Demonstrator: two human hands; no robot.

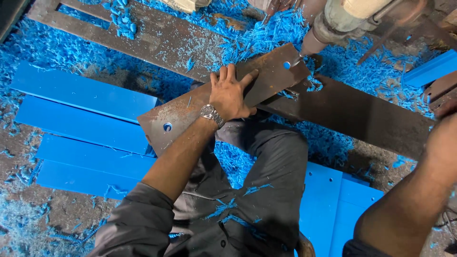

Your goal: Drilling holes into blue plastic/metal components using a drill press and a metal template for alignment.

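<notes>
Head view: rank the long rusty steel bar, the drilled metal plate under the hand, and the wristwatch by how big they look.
1. Long rusty steel bar, running across the picture.
2. Drilled metal plate, pressed down by the left hand; clearly shorter than the bar, though it lies on top and slightly nearer the camera.
3. Wristwatch, by far the smallest.

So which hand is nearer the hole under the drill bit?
Left. The left hand presses flat on the rusty plate beside the hole; the right hand is off at the frame's edge.

Dim, even light — edges slightly blurred
</notes>
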